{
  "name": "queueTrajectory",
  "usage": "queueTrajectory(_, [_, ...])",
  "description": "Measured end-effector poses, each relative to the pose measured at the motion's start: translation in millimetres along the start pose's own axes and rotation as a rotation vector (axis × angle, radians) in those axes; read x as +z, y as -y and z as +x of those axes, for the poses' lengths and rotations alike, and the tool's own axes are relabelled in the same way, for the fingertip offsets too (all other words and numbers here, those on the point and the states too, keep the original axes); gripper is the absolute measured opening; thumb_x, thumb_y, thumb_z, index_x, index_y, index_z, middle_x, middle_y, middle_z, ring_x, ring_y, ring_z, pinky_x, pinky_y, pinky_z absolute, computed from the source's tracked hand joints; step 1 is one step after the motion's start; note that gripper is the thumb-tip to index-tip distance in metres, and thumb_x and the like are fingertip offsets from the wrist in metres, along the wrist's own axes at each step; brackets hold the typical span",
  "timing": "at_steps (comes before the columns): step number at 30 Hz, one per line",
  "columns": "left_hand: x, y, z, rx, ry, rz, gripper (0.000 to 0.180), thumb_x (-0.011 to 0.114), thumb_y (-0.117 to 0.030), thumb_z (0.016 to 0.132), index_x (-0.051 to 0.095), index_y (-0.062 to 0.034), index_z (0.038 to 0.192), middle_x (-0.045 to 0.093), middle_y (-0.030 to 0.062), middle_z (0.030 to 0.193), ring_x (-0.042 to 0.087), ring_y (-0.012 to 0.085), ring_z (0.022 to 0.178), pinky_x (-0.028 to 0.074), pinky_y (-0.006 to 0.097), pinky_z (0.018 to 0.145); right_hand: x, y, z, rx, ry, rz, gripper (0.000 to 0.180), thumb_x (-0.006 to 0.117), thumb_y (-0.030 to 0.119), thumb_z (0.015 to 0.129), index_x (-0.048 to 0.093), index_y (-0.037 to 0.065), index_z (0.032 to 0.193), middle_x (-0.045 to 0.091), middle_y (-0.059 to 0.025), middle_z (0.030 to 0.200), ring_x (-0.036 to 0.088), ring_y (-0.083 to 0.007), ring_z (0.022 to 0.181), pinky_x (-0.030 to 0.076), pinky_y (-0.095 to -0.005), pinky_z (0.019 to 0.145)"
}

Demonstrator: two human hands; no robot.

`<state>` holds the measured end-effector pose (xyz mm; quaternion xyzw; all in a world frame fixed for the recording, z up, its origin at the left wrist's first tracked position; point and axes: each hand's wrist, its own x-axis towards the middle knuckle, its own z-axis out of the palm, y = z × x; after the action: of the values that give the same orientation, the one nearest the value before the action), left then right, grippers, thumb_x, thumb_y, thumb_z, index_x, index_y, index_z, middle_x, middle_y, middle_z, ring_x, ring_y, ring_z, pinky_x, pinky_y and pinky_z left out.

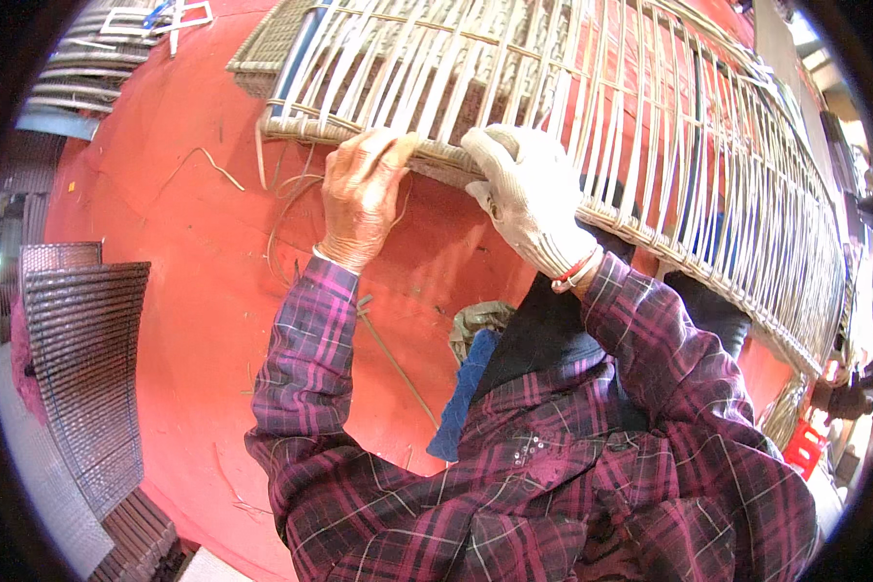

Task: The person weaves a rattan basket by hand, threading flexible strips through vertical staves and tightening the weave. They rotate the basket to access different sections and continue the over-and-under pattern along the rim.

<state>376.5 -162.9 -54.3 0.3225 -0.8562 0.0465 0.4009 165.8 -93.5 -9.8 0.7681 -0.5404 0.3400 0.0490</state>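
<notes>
A long panel of pale wicker strands (684,254) lies across the upper part of the head view, its woven near edge turned toward me. My left hand (362,194), bare, is closed with its fingertips gripping that edge near the panel's left end. To the right of it, my right hand (535,194) in a white knitted glove curls over the same edge, thumb and fingers drawn in. The short stretch of rim between both hands is in sight. Thin loose strands (279,209) hang down beside my left hand; whether its fingers also pinch a strand I cannot tell.
Red sheeting (204,320) covers the floor, with scraps and a loose cane strand (398,359) on it. At left stand grey woven panels (87,359). A blue cloth (464,398) lies by my leg. A red plastic object (805,448) is at right.
</notes>
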Motion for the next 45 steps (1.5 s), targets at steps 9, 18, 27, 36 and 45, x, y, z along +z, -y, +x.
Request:
queueTrajectory(9, [-43.3, 75.8, 12.3, 0.004, 0.209, 0.194, 0.055, 0.077, -0.002, 0.069, 0.063, -0.0140, 0.121, 0.060, 0.0064, 0.124, 0.056, 0.0276, 0.120, 0.044, 0.044, 0.099, 57.9, 22.3, 59.0, -0.266, 0.052, -0.047, 0.020, 0.058, 0.016, 0.084, 0.061, 0.008, 0.102, 0.061, -0.0078, 0.093, 0.060, -0.0267, 0.092, 0.046, -0.0415, 0.083])
queueTrajectory(18, [-44.1, 80.9, 20.8, 0.072, 0.201, 0.271, 0.041, 0.069, -0.001, 0.074, 0.070, -0.0203, 0.111, 0.061, 0.0039, 0.101, 0.062, 0.0236, 0.098, 0.048, 0.040, 0.084, 83.6, 40.8, 78.1, -0.071, 0.032, -0.059, 0.021, 0.071, 0.018, 0.079, 0.064, 0.010, 0.098, 0.063, -0.0098, 0.092, 0.060, -0.0302, 0.090, 0.044, -0.0436, 0.078])
queueTrajectory(27, [-27.7, 65.0, 1.4, 0.074, -0.042, 0.255, 0.035, 0.066, -0.003, 0.073, 0.075, -0.0128, 0.105, 0.064, -0.0004, 0.096, 0.061, 0.0198, 0.091, 0.047, 0.037, 0.077, 84.0, 42.9, 75.6, -0.078, 0.041, -0.066, 0.016, 0.068, 0.013, 0.078, 0.063, 0.010, 0.093, 0.061, -0.0079, 0.087, 0.059, -0.0280, 0.084, 0.043, -0.0416, 0.073])
queueTrajectory(36, [-29.5, 62.1, -0.4, 0.029, 0.012, 0.226, 0.026, 0.067, -0.010, 0.078, 0.075, -0.0088, 0.103, 0.067, 0.0014, 0.100, 0.062, 0.0205, 0.093, 0.049, 0.035, 0.077, 80.7, 43.3, 71.9, -0.141, 0.095, 0.019, 0.020, 0.067, 0.009, 0.075, 0.064, 0.010, 0.095, 0.059, -0.0082, 0.088, 0.059, -0.0289, 0.087, 0.048, -0.0430, 0.075])
queueTrajectory(45, [-51.5, 86.3, -2.8, -0.302, -0.065, 0.058, 0.043, 0.076, -0.002, 0.076, 0.066, -0.0063, 0.118, 0.064, 0.0119, 0.120, 0.059, 0.0324, 0.111, 0.049, 0.042, 0.096, 88.1, 44.7, 91.3, -0.201, 0.058, -0.046, 0.018, 0.063, 0.015, 0.082, 0.061, 0.008, 0.098, 0.061, -0.0092, 0.096, 0.060, -0.0295, 0.092, 0.047, -0.0440, 0.076])
